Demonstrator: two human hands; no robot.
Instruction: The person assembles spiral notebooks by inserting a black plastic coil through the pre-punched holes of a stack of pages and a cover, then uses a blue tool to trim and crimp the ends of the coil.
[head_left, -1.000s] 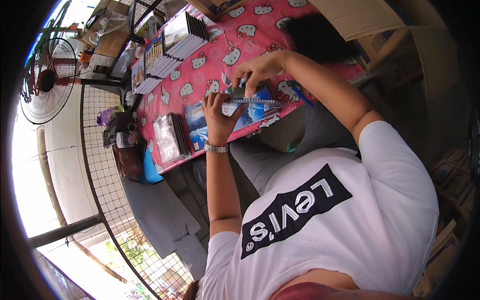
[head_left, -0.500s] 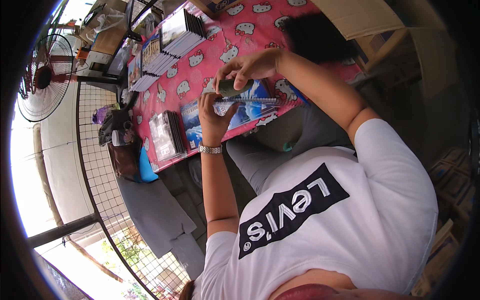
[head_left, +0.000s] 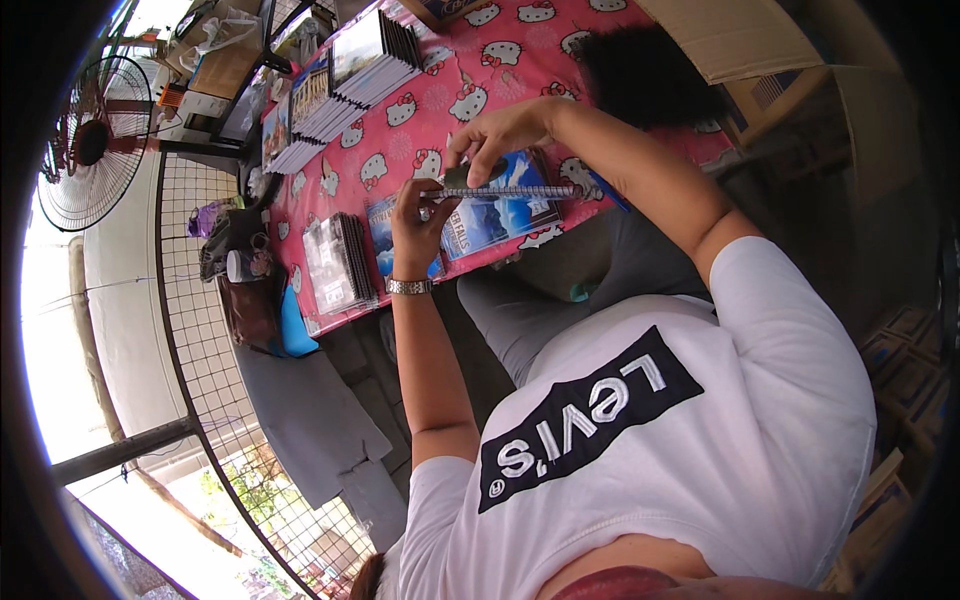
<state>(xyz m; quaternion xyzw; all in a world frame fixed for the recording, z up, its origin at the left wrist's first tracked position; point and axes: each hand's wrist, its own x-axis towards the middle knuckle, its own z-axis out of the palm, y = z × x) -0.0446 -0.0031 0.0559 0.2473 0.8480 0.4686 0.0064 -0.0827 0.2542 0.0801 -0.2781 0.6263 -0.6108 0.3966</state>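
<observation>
Head view looks down over a person's white shirt point(head_left: 720, 400) to both forearms reaching out to a table with a pink patterned cloth point(head_left: 520, 80). Left hand point(head_left: 418, 215), a metal watch point(head_left: 408, 286) on its wrist, has its fingers curled shut around the left end of a spiral notebook point(head_left: 510, 190), held edge-on just above the table's near edge. Right hand point(head_left: 500, 135) comes down from above, fingers pinched together on the notebook's top edge near the same end. Under the notebook, more blue-covered notebooks point(head_left: 490, 220) lie flat along the near edge. Left of them sits a clear-wrapped pack of booklets point(head_left: 335, 262). Farther along the left edge stand rows of stacked notebooks point(head_left: 350, 75). Beyond the table's left side stands a fan point(head_left: 90, 145) behind a wire fence point(head_left: 200, 330)
</observation>
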